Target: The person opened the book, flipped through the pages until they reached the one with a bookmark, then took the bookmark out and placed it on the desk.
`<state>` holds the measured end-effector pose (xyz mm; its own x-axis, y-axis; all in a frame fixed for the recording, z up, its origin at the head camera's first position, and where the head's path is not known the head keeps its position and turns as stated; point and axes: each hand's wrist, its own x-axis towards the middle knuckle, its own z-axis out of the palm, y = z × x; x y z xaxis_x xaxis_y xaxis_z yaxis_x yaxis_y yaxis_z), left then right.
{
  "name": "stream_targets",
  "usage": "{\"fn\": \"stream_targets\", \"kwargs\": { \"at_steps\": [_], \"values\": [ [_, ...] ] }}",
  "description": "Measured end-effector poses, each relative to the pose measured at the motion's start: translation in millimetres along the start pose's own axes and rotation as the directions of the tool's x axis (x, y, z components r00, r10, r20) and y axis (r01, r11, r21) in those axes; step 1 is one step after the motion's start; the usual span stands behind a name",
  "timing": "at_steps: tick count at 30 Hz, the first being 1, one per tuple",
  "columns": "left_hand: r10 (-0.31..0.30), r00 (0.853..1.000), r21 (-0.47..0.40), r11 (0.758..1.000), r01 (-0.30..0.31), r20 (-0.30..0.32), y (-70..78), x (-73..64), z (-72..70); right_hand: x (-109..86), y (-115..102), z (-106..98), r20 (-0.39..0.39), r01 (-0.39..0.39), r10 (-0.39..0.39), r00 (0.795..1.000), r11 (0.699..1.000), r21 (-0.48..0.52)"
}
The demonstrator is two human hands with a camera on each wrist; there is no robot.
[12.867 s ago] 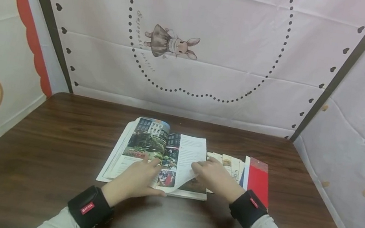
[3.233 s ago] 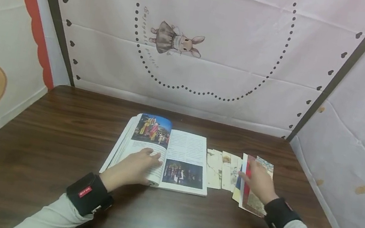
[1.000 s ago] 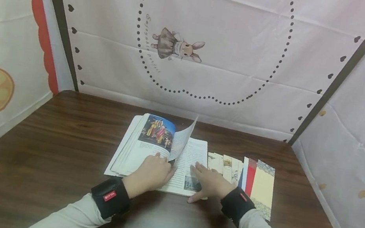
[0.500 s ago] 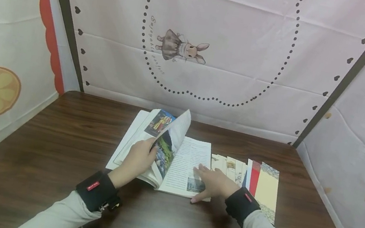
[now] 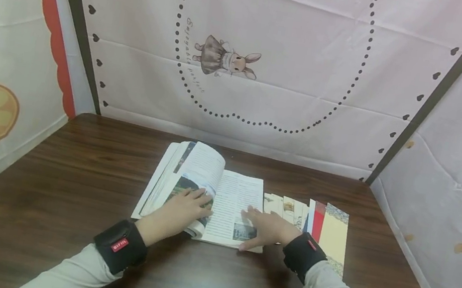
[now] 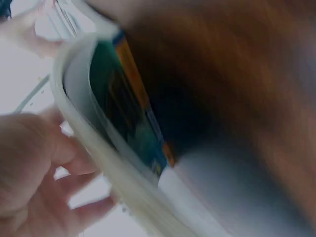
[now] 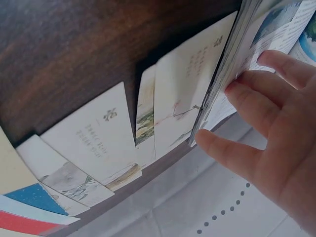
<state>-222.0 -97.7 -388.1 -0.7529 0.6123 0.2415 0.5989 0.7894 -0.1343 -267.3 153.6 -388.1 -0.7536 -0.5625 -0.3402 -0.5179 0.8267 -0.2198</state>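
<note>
An open book (image 5: 233,189) lies on the brown table, its left pages curving up from the spine. My left hand (image 5: 182,209) rests with spread fingers on the left page, over a green landscape photo. In the left wrist view that hand (image 6: 44,173) is beside the book's thick bent pages (image 6: 94,133), partly blurred. On the lower right page, near a small dark photo, my right hand (image 5: 267,228) lies with fingers extended. The right wrist view shows the right hand (image 7: 276,113) touching the book's edge with its fingertips.
Right of the book, several pale illustrated cards (image 5: 289,208) overlap in a row. Beyond them lie a red card (image 5: 318,221) and a cream card with patterned ends (image 5: 333,236). White printed cloth (image 5: 298,64) walls the table's back and sides.
My left hand has turned a raised page over to the left and now lies flat on it. The right hand, earlier at the cards, has stayed on the right page for the last second.
</note>
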Motion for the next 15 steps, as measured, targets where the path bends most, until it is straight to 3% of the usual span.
{"fn": "stream_targets", "kwargs": {
  "at_steps": [2,6,11,15],
  "values": [
    [-0.015,1.000,0.001,1.000,0.015,0.005,3.7,1.6,-0.2,1.0,-0.7,-0.9,-0.001,0.011,-0.011,1.000,1.000,0.008],
    [-0.091,0.995,0.014,0.996,0.091,-0.046,7.8,3.4,-0.7,2.5,-3.6,0.3,-0.007,0.047,-0.046,0.999,0.997,0.059],
    [-0.111,0.991,-0.015,0.994,0.110,-0.077,7.7,3.1,0.2,2.4,-4.8,8.3,-0.055,0.102,-0.099,0.994,0.994,0.047],
    [-0.102,0.991,-0.086,0.992,0.095,-0.081,6.8,4.1,1.5,-0.2,-2.9,8.3,-0.139,0.235,-0.240,0.961,0.970,-0.057]
  ]
}}
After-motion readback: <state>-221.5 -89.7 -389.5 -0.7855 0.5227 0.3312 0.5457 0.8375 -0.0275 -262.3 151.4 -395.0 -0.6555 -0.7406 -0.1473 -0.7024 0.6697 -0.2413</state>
